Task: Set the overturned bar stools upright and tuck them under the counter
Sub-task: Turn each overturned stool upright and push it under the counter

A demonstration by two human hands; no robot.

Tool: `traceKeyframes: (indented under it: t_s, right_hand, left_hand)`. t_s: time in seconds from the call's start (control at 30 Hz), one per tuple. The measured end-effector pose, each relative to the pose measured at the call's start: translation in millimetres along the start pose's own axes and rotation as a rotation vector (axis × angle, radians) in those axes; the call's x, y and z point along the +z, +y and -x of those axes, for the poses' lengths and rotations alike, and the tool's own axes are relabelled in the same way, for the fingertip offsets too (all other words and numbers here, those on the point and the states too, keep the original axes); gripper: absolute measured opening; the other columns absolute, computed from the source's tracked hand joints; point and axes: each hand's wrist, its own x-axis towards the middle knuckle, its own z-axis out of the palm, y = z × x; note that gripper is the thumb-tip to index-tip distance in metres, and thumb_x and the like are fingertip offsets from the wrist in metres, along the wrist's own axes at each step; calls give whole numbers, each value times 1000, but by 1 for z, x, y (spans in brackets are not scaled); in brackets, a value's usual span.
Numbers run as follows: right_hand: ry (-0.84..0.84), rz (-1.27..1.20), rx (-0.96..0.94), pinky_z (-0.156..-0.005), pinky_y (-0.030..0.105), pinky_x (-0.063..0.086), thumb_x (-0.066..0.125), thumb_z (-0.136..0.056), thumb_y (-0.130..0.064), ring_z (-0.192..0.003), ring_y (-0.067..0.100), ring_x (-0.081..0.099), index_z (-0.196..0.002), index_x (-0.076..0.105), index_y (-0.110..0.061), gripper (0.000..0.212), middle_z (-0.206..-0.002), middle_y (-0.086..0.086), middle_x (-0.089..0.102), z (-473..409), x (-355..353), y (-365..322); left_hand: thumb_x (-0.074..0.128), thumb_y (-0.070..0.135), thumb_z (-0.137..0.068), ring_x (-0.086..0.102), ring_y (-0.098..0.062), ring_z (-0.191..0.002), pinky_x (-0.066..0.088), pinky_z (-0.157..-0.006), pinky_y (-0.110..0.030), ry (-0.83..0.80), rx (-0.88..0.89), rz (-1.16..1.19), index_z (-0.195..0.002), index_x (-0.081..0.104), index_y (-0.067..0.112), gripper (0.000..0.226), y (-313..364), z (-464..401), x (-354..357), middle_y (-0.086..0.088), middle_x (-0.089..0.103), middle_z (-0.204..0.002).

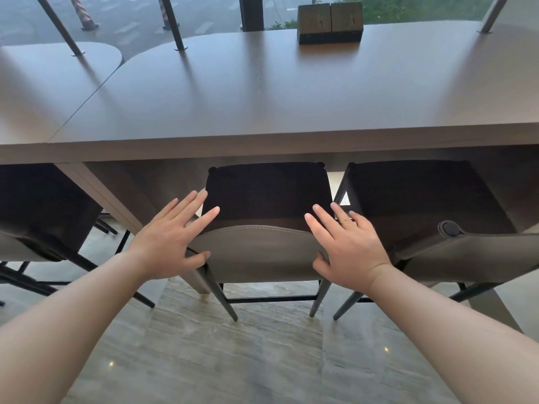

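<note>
A bar stool (256,252) with a dark seat and a low grey backrest stands upright in the middle, its seat partly under the brown counter (262,91). My left hand (172,237) lies with straight fingers on the left end of the backrest, thumb against its outer face. My right hand (344,243) lies the same way on the right end. Another upright stool (431,228) stands to the right, its seat under the counter. A third stool (43,214) is at the left, also under the counter's edge.
A dark wooden box (330,23) sits at the counter's far side by the window. Slanted metal posts (172,23) rise from the countertop. A counter support panel (116,196) comes down between the left and middle stools. The pale stone floor (233,360) lies below.
</note>
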Motion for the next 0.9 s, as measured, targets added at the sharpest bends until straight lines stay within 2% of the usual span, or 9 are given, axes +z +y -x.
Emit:
traceKeyframes:
  t_s: [0.37, 0.57, 0.7, 0.9]
  right_hand:
    - [-28, 45, 0, -107, 52, 36, 47, -84, -40, -140, 35, 39, -146, 44, -17, 66, -153, 9, 42, -9, 6, 4]
    - [62, 10, -3, -102, 52, 42, 51, -82, -32, -138, 34, 43, -142, 51, -13, 62, -148, 9, 49, -9, 2, -5]
    - [150, -5, 6, -99, 50, 43, 51, -82, -31, -135, 33, 47, -138, 56, -14, 59, -145, 9, 53, -8, 2, -19]
    - [139, 23, 29, -102, 52, 42, 52, -81, -31, -136, 34, 46, -140, 54, -14, 61, -145, 9, 52, 1, 5, -14]
  left_hand:
    - [34, 68, -88, -15, -16, -152, 8, -123, -42, 7, 8, 4, -157, 4, 34, 84, -9, -8, 5, -5, -5, -167]
    - [33, 69, -87, -17, -14, -151, 8, -123, -41, -10, 25, 10, -157, 2, 37, 83, -15, -3, 6, -3, -7, -166]
    - [34, 70, -87, -10, -17, -152, 13, -123, -42, -23, 37, -3, -155, -1, 38, 83, -25, 2, 6, -4, -4, -167]
    - [34, 70, -87, -13, -17, -152, 8, -122, -38, -20, 52, -7, -157, 2, 39, 83, -17, -3, 8, -4, -7, -167]
